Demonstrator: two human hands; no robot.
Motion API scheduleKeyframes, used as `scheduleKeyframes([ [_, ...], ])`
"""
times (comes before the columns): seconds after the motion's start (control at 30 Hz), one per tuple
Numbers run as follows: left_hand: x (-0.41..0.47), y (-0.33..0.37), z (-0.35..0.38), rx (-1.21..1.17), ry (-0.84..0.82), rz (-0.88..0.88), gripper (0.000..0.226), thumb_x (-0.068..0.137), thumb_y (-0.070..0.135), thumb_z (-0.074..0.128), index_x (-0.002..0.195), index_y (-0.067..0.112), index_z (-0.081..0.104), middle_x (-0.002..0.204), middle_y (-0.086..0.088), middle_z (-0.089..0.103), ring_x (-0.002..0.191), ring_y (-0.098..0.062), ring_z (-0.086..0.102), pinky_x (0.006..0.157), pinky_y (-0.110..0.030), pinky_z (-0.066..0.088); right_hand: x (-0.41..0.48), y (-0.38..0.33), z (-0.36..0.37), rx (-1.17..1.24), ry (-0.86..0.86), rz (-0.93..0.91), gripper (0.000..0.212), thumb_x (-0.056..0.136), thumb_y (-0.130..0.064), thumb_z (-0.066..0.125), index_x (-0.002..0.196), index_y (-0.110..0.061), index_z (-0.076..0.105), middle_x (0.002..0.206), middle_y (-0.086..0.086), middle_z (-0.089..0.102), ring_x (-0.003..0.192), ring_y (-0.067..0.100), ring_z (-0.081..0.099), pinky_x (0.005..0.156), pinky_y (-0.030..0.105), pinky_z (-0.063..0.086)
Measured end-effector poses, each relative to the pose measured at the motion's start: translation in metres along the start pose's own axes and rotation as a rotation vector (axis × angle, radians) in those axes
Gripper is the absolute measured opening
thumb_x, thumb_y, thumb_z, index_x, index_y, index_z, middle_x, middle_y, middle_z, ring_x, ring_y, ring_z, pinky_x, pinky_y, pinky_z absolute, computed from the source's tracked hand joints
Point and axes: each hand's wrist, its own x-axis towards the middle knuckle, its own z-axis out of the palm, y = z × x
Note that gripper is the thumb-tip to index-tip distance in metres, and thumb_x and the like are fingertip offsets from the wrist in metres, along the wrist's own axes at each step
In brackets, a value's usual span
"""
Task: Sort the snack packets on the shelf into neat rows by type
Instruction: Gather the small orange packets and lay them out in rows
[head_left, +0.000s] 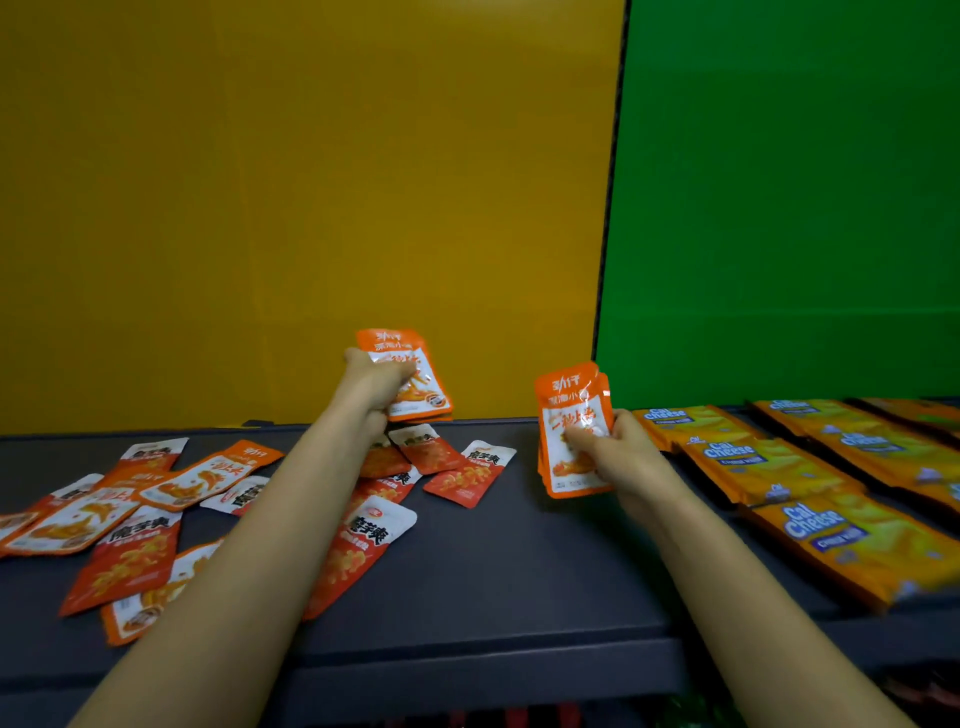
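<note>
My left hand (375, 382) grips an orange-and-white snack packet (415, 382), held upright above the back of the dark shelf (498, 561). My right hand (618, 457) holds a small stack of the same orange packets (569, 415) upright, right of centre. Beneath and left of my left arm lies a loose heap of mixed packets: red-and-white ones (470, 475) and orange ones (208, 475), overlapping at odd angles. My left forearm hides part of the heap.
Yellow Cal Cheese wafer packets (769, 467) lie in rows on the right side of the shelf. A yellow back panel (311, 208) and a green one (779, 208) stand behind. The shelf's front edge (467, 670) runs below my arms.
</note>
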Motion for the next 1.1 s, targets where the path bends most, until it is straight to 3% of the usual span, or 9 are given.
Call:
scheduleKeyframes([
  [0.07, -0.016, 0.005, 0.016, -0.034, -0.098, 0.000, 0.043, 0.086, 0.000, 0.060, 0.125, -0.004, 0.043, 0.119, -0.022, 0.060, 0.067, -0.020, 0.060, 0.036, -0.025, 0.052, -0.016, -0.007, -0.015, 0.093, 0.003, -0.005, 0.032, 0.090, -0.007, 0.058, 0.119, -0.004, 0.045, 0.104, 0.007, 0.059, 0.069, 0.011, 0.058, 0.050, 0.018, 0.050],
  [0.2, -0.068, 0.015, 0.058, -0.065, -0.303, -0.011, 0.010, 0.088, 0.001, 0.057, 0.094, 0.009, 0.054, 0.104, -0.014, 0.062, 0.069, -0.017, 0.061, 0.052, -0.030, 0.055, -0.042, -0.019, -0.070, 0.183, 0.107, -0.048, 0.034, 0.089, -0.008, 0.059, 0.120, -0.002, 0.048, 0.106, 0.011, 0.063, 0.069, 0.013, 0.061, 0.050, 0.020, 0.054],
  [0.33, -0.115, 0.019, 0.110, -0.053, -0.437, -0.026, 0.013, 0.089, 0.005, 0.057, 0.082, 0.015, 0.052, 0.100, -0.011, 0.062, 0.081, -0.022, 0.063, 0.068, -0.033, 0.053, -0.069, -0.021, -0.142, 0.169, 0.234, -0.100, 0.019, 0.089, -0.007, 0.057, 0.108, -0.003, 0.057, 0.095, 0.009, 0.065, 0.056, 0.005, 0.063, 0.052, 0.018, 0.053],
  [0.4, -0.136, 0.018, 0.140, -0.061, -0.496, -0.017, 0.017, 0.089, 0.004, 0.057, 0.079, 0.016, 0.051, 0.097, -0.010, 0.062, 0.076, -0.019, 0.065, 0.062, -0.029, 0.055, -0.083, -0.015, -0.178, 0.156, 0.301, -0.098, 0.025, 0.089, -0.006, 0.057, 0.114, 0.000, 0.056, 0.090, 0.008, 0.064, 0.062, 0.012, 0.062, 0.057, 0.023, 0.052],
  [0.5, -0.165, 0.013, 0.190, -0.100, -0.594, -0.021, 0.017, 0.088, 0.000, 0.056, 0.077, 0.013, 0.054, 0.079, -0.006, 0.066, 0.045, -0.006, 0.065, 0.047, -0.020, 0.054, -0.104, -0.003, -0.238, 0.150, 0.385, -0.076, 0.025, 0.090, -0.005, 0.056, 0.115, -0.001, 0.055, 0.099, 0.013, 0.063, 0.069, 0.017, 0.058, 0.063, 0.028, 0.048],
  [0.6, -0.196, 0.007, 0.244, -0.129, -0.669, -0.041, 0.018, 0.088, -0.003, 0.055, 0.077, 0.011, 0.056, 0.054, 0.003, 0.069, 0.042, -0.005, 0.064, 0.045, -0.020, 0.054, -0.122, 0.012, -0.307, 0.143, 0.440, -0.037, 0.033, 0.090, -0.007, 0.057, 0.121, 0.003, 0.052, 0.102, 0.014, 0.064, 0.072, 0.019, 0.060, 0.063, 0.030, 0.049],
  [0.77, -0.249, -0.004, 0.329, -0.127, -0.709, -0.059, 0.016, 0.088, -0.003, 0.055, 0.078, 0.011, 0.055, 0.075, -0.006, 0.064, 0.042, -0.005, 0.064, 0.044, -0.022, 0.054, -0.145, 0.028, -0.414, 0.138, 0.512, 0.015, 0.035, 0.090, -0.010, 0.058, 0.122, 0.001, 0.052, 0.085, 0.006, 0.064, 0.070, 0.020, 0.061, 0.061, 0.031, 0.048],
  [0.97, -0.315, -0.018, 0.433, -0.149, -0.759, -0.070, 0.021, 0.087, -0.005, 0.054, 0.076, 0.013, 0.056, 0.056, 0.003, 0.069, 0.042, -0.005, 0.064, 0.046, -0.022, 0.054, -0.169, 0.047, -0.528, 0.058, 0.566, 0.036, 0.027, 0.091, -0.012, 0.056, 0.116, -0.003, 0.051, 0.084, 0.005, 0.063, 0.069, 0.020, 0.061, 0.060, 0.034, 0.048],
  [1.1, -0.353, -0.021, 0.482, -0.117, -0.767, -0.085, 0.019, 0.087, -0.003, 0.056, 0.076, 0.013, 0.054, 0.071, -0.005, 0.065, 0.040, -0.006, 0.063, 0.045, -0.022, 0.054, -0.185, 0.057, -0.580, 0.087, 0.608, 0.049, 0.026, 0.091, -0.014, 0.057, 0.115, -0.007, 0.050, 0.085, 0.002, 0.063, 0.069, 0.019, 0.062, 0.058, 0.033, 0.050],
])
